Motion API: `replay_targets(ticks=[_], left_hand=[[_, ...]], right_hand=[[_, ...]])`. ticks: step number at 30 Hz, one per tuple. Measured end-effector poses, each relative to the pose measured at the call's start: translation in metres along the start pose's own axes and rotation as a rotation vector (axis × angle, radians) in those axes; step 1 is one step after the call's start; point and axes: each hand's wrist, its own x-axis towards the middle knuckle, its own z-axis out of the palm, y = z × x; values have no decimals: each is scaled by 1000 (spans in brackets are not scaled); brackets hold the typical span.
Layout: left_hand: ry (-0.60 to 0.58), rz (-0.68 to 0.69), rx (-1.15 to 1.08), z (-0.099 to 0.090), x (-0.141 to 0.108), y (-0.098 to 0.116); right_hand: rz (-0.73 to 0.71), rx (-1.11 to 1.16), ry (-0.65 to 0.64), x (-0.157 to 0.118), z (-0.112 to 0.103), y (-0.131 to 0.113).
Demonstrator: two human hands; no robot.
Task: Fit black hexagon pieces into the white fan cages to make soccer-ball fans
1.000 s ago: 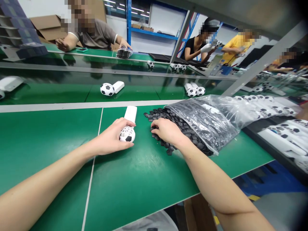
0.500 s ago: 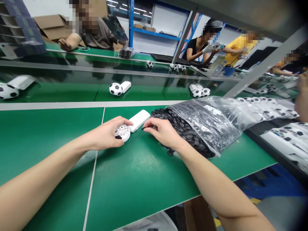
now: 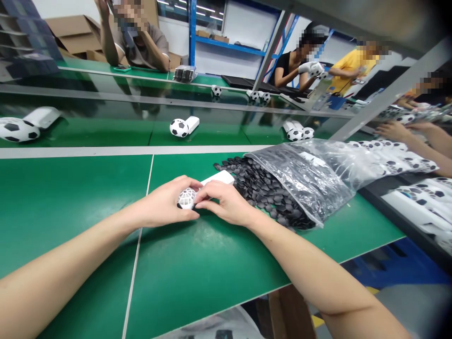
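Note:
A white device with a round, football-patterned head [image 3: 186, 198] and a white handle [image 3: 221, 177] lies over the green table [image 3: 169, 278]. My left hand [image 3: 173, 200] is wrapped round the head from the left. At the head's right side, my right hand [image 3: 221, 200] has its thumb and index finger pinched together; whatever is between those fingertips is hidden. Just right of my right hand, many small black pieces [image 3: 261, 183] spill from a clear plastic bag [image 3: 303, 174].
Football-headed devices [image 3: 179, 127] lie on the green conveyor [image 3: 123, 129] beyond the table. More white devices fill a black tray [image 3: 381, 202] at the right. People sit across the line, and another person's hands [image 3: 395, 132] reach in at the far right. A slanted metal post [image 3: 384, 99] crosses the upper right.
My right hand has moved left to the round head. My left hand and the device have shifted slightly right. Devices on the conveyor have moved right. Another person's hands appear more clearly at the right.

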Motion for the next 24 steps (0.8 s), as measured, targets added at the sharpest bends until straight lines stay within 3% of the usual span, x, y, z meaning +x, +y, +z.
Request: replay_targets(ticks=[4, 24], left_hand=[[67, 12, -8, 6, 1, -2], [69, -13, -44, 6, -1, 1]], right_hand=[[-3, -22, 11, 1, 2, 2], [126, -12, 86, 1, 3, 8]])
